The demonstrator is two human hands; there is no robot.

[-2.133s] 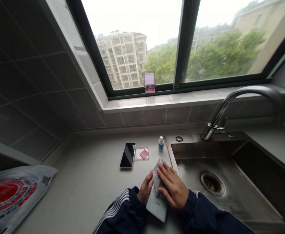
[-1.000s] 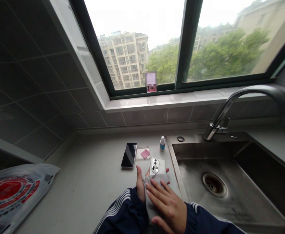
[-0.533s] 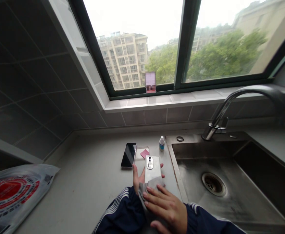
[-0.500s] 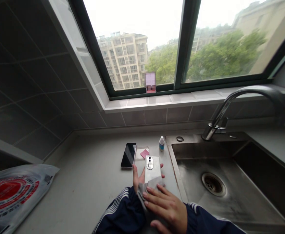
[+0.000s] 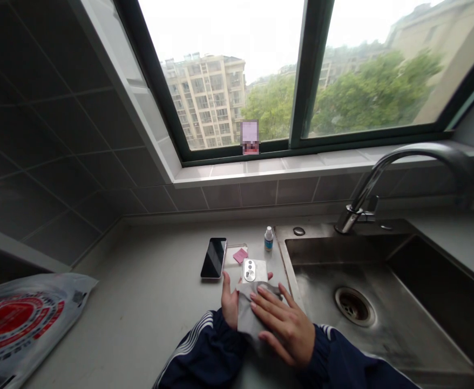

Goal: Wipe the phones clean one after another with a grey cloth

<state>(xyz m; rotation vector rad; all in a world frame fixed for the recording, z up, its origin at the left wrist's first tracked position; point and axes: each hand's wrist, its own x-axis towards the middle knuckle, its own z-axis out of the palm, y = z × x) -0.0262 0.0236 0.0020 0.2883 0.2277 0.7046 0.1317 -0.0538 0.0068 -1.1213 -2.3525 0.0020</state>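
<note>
A white smartphone (image 5: 260,270) lies back up in my left hand (image 5: 229,302), its round camera module toward the window. Most of its lower part is hidden under a grey cloth (image 5: 247,313). My right hand (image 5: 281,321) presses flat on that cloth with fingers stretched. Just beyond the hands, a pink square packet (image 5: 241,255) rests on a clear phone case (image 5: 232,249). To their left is a second phone (image 5: 214,258) with a dark screen facing up. A small spray bottle (image 5: 268,239) with a white cap and blue label stands upright near the sink.
On the right is a steel sink (image 5: 299,302) with a chrome faucet (image 5: 366,183) arching over it. A printed plastic bag (image 5: 30,319) sits at the left on the pale counter (image 5: 140,302). Behind, a tiled ledge runs below the window (image 5: 229,81).
My right hand has slid the cloth up along the phone toward its camera, covering more of its back. The other items on the counter stay where they were.
</note>
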